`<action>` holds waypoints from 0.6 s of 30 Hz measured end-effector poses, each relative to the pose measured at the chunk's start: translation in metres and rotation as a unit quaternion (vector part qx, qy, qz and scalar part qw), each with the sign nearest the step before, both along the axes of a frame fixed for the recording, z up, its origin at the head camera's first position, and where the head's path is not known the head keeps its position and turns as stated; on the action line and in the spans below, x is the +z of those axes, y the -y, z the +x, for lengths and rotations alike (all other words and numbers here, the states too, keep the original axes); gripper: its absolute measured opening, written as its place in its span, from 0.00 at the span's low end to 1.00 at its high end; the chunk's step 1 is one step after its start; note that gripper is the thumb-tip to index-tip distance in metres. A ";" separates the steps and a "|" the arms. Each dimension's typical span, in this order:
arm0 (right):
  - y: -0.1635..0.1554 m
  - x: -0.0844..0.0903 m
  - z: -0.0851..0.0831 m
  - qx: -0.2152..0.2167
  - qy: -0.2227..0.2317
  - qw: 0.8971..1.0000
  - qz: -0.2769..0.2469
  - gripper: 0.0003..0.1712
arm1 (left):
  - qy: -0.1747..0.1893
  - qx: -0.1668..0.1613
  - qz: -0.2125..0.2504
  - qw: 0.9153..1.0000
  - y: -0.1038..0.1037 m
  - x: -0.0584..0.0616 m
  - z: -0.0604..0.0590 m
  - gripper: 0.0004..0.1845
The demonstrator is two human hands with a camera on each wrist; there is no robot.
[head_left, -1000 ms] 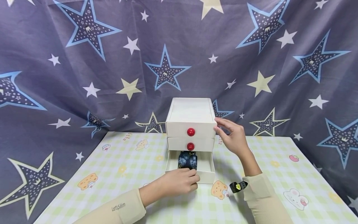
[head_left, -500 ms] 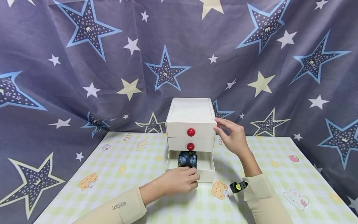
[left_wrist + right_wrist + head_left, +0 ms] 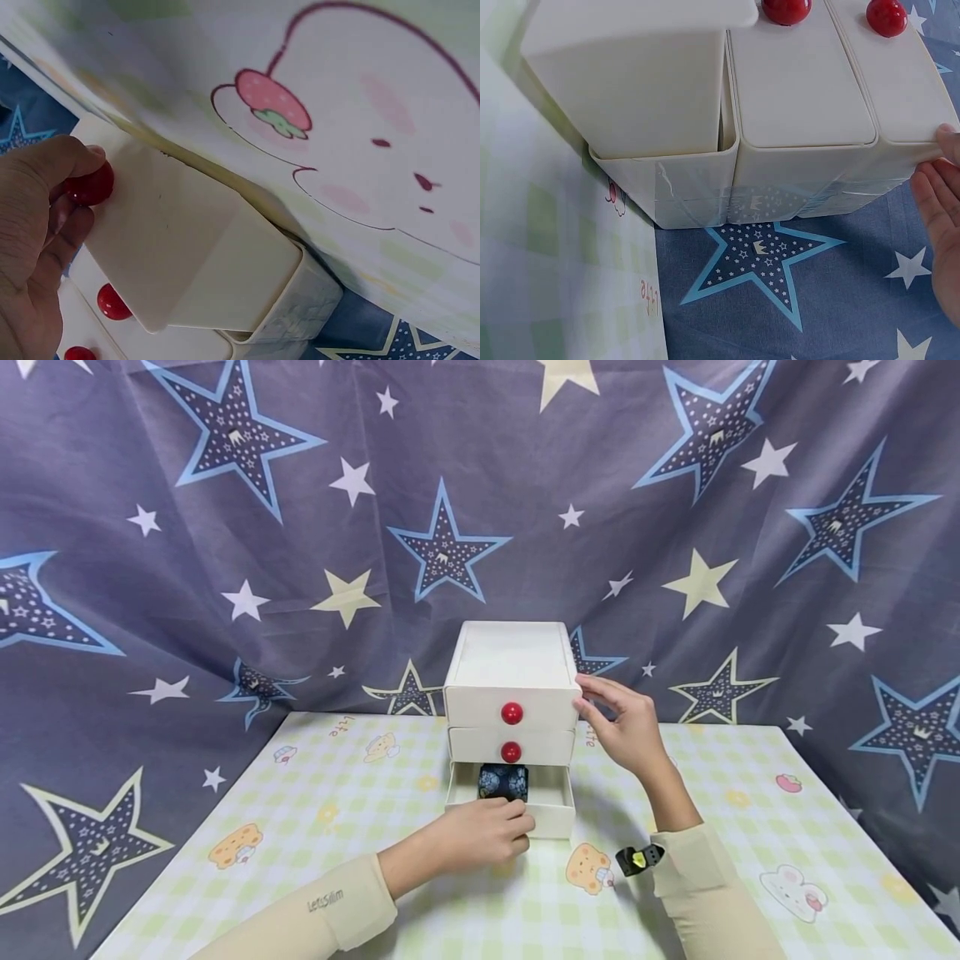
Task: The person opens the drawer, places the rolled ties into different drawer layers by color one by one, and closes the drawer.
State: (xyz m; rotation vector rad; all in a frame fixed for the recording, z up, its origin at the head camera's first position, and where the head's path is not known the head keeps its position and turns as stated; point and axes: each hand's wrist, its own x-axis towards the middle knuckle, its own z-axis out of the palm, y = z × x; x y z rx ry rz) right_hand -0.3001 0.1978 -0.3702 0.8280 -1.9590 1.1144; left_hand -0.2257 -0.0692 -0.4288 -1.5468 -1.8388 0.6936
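A small white drawer cabinet (image 3: 513, 656) stands on the table with its bottom drawer (image 3: 553, 821) pulled out. My left hand (image 3: 480, 837) is at that drawer's front; in the left wrist view its thumb and fingers pinch the round red knob (image 3: 93, 184). Inside the drawer lies a dark blue patterned bundle (image 3: 502, 782), partly hidden behind my left hand, its kind unclear. With fairly straight fingers, my right hand (image 3: 626, 727) touches the cabinet's upper right front corner, thumb at the front and fingers along the side. The two upper drawers (image 3: 476, 745) are closed.
A pale green checked tablecloth (image 3: 315, 852) with cartoon prints covers the table. Close behind the cabinet hangs a dark blue star-patterned curtain (image 3: 480, 460). A black strap with a yellow emblem (image 3: 639, 860) is beside the right sleeve.
The bottom drawer has slid a little inward, toward the cabinet, and my left hand has moved with it. The right hand keeps its place on the corner.
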 end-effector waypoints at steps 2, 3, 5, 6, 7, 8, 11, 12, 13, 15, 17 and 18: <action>0.000 0.000 0.000 0.000 -0.001 1.000 -0.001 0.20 | -0.003 -0.001 0.002 1.000 -0.001 -0.001 -0.002 0.05; 0.000 0.000 0.000 0.000 -0.001 1.000 -0.001 0.20 | -0.005 -0.002 0.002 1.000 -0.001 -0.001 -0.004 0.05; 0.000 0.000 -0.001 0.001 -0.002 1.000 -0.002 0.20 | -0.006 -0.004 0.004 1.000 0.000 -0.002 -0.005 0.05; 0.000 0.000 -0.001 0.002 -0.003 1.000 -0.003 0.20 | -0.008 -0.004 0.004 1.000 0.000 -0.002 -0.007 0.04; 0.001 0.000 -0.001 0.003 -0.004 1.000 -0.003 0.20 | -0.008 -0.004 0.005 1.000 0.001 -0.002 -0.007 0.04; 0.001 0.000 -0.001 0.004 -0.004 1.000 -0.004 0.20 | -0.010 -0.005 0.006 1.000 0.001 -0.003 -0.008 0.04; 0.001 0.000 -0.001 0.006 -0.005 1.000 -0.004 0.20 | -0.014 -0.003 0.007 1.000 0.002 -0.004 -0.012 0.04; 0.001 0.001 -0.001 0.006 -0.004 1.000 -0.004 0.20 | -0.014 -0.002 0.007 1.000 0.003 -0.004 -0.013 0.05; 0.001 0.001 0.000 0.004 -0.003 1.000 -0.003 0.20 | -0.014 0.000 0.007 1.000 0.003 -0.004 -0.015 0.05; 0.001 0.001 0.000 0.000 -0.001 1.000 -0.001 0.20 | -0.012 0.003 0.005 1.000 0.003 -0.005 -0.017 0.05; 0.001 0.001 0.001 -0.003 0.002 1.000 0.001 0.20 | -0.011 0.005 0.004 1.000 0.003 -0.006 -0.020 0.05; 0.001 0.001 0.001 -0.004 0.002 1.000 0.002 0.21 | -0.008 0.007 0.004 1.000 0.003 -0.006 -0.020 0.05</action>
